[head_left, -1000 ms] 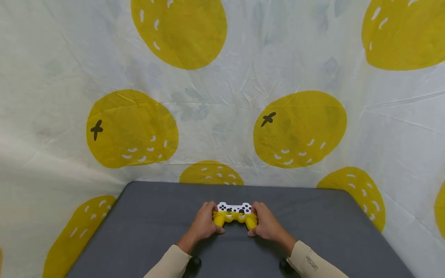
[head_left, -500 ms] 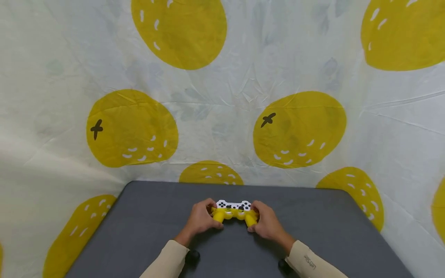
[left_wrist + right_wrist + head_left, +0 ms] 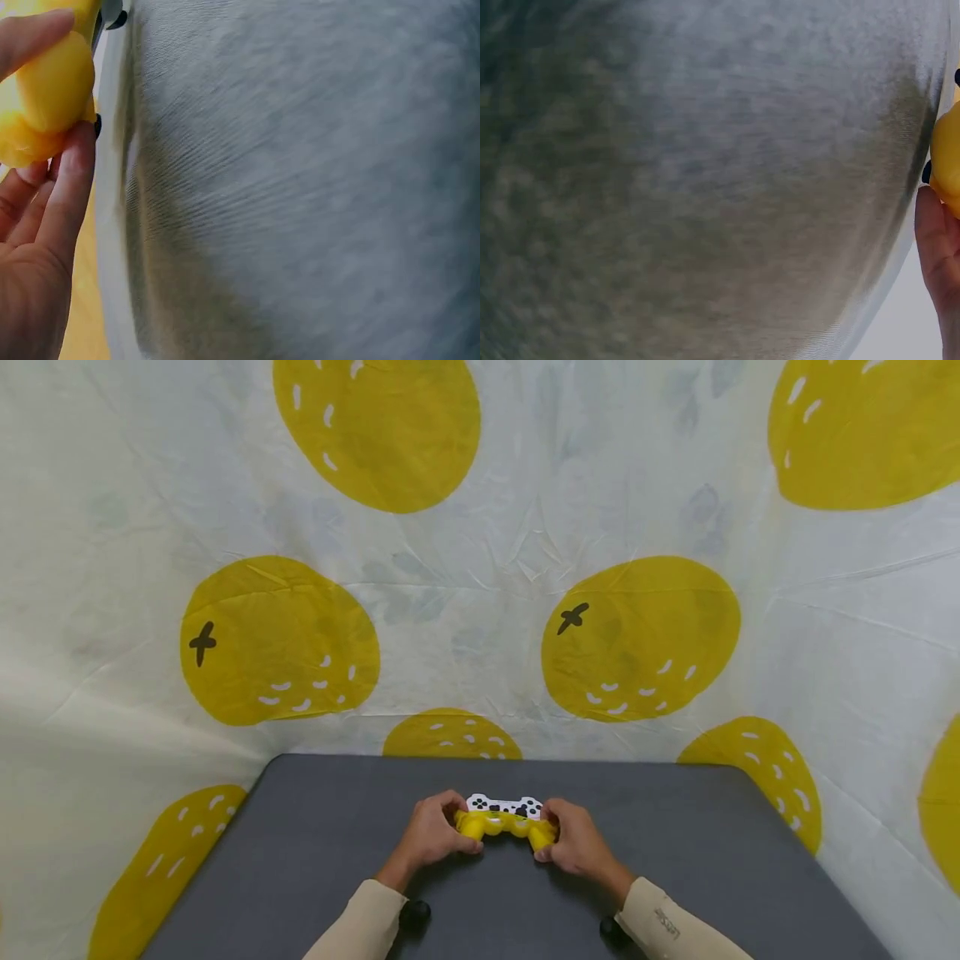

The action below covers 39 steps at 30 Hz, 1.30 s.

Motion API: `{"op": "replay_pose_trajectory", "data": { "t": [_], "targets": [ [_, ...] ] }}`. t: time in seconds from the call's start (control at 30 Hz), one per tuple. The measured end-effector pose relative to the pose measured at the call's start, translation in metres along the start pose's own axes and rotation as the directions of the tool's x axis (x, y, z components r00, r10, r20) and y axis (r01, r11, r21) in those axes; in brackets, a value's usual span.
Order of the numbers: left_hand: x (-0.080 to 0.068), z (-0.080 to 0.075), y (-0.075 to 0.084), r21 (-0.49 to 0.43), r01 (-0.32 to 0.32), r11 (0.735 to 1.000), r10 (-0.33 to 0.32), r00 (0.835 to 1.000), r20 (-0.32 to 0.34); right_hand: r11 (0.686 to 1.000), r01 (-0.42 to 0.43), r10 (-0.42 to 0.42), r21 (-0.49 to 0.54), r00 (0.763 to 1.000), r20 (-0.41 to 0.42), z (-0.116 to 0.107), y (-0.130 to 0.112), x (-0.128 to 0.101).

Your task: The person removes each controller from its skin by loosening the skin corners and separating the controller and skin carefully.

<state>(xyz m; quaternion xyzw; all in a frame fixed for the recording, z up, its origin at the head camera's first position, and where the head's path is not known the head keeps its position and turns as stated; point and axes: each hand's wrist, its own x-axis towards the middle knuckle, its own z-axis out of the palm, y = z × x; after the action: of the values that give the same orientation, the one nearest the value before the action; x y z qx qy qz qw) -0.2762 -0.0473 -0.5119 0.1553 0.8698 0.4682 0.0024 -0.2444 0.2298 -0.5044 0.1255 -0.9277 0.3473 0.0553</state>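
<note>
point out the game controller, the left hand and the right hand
game controller [image 3: 504,807], head view, on its white spotted top face
left hand [image 3: 429,835], head view, on the back of the hand
right hand [image 3: 576,843], head view, on the back of the hand

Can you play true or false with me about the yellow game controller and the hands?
1. Both hands hold the game controller. True: the left hand and the right hand each wrap one grip.
2. The controller is all yellow. False: its far part is white with black spots.
3. The table is red. False: it is dark grey.
4. The cloth behind the table has big yellow fruit shapes. True.
5. The person has bare arms. False: the sleeves are beige.
</note>
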Motion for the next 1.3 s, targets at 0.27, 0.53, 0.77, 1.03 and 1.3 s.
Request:
{"op": "replay_pose_trajectory", "data": {
  "t": [0.27, 0.53, 0.77, 1.03, 1.3],
  "targets": [
    [-0.003, 0.009, -0.008, -0.098, 0.026, 0.995, -0.024, 1.000, 0.017, 1.000, -0.006, 0.007, -0.020, 0.999, 0.045, 0.000, 0.000, 0.001],
    [-0.005, 0.009, -0.005, -0.176, 0.078, 0.981, -0.072, 0.997, 0.041, 1.000, -0.004, 0.004, 0.018, 1.000, -0.023, 0.002, -0.008, 0.005],
    [-0.010, 0.010, -0.004, -0.086, 0.025, 0.996, -0.019, 0.997, 0.070, 1.000, -0.016, 0.016, 0.012, 0.997, -0.075, 0.004, -0.003, 0.005],
    [-0.008, 0.009, -0.006, -0.070, -0.013, 0.997, 0.013, 1.000, -0.003, 0.998, -0.034, 0.039, 0.060, 0.997, -0.074, 0.004, 0.000, 0.003],
    [-0.005, 0.006, -0.006, -0.142, 0.059, 0.988, -0.060, 0.998, -0.003, 0.994, -0.022, 0.026, 0.107, 0.999, -0.037, 0.000, -0.001, 0.004]
  ]
}}
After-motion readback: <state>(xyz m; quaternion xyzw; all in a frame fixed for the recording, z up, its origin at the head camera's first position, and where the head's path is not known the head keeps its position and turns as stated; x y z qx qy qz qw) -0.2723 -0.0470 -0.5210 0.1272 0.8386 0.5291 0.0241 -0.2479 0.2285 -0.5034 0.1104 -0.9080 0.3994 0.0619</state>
